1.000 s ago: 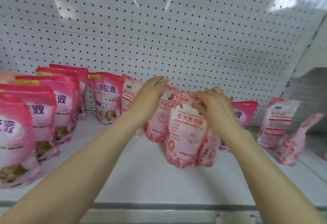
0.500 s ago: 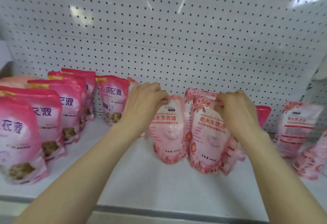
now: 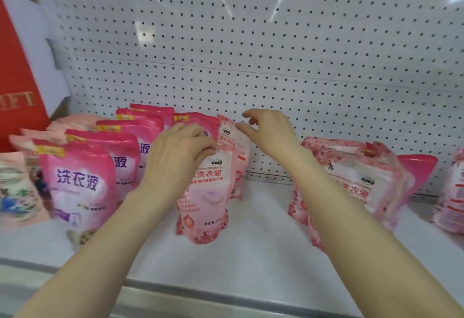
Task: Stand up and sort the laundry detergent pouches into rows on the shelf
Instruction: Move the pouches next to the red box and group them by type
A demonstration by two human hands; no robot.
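Head camera gives us the white pegboard back wall [image 3: 276,41] filling most of the view, and under it the white shelf [image 3: 251,262], where the action is. Off to the left stands a red gift box [image 3: 15,79], not part of the sorting.

On to the stock! The left of the shelf holds the magenta detergent pouches [image 3: 77,182], upright and lined up front to back in what look like two neat rows, so that part reads as done. Some paler packs [image 3: 15,192] sit at the far left edge, too blurred to name. On the right it's looser: a cluster of floral pink pouches [image 3: 351,182] leans together, one stray magenta pouch [image 3: 416,169] pokes out behind them, and another pale pouch [image 3: 454,187] sits at the right edge. Those look unsorted.

Centre stage, a light pink pouch [image 3: 206,192] stands upright just beside the magenta rows, with a second matching pouch [image 3: 233,141] behind it near the wall (a new row starting, by the look of it). The left hand [image 3: 175,157] pinches the front pouch by its top edge. The right hand [image 3: 271,134] holds nothing, its fingers loosely curled and thumb spread, hovering at the rear pouch's top; whether the thumb touches it, I can't tell.

My call: roughly halfway, with the whole right side left to do.
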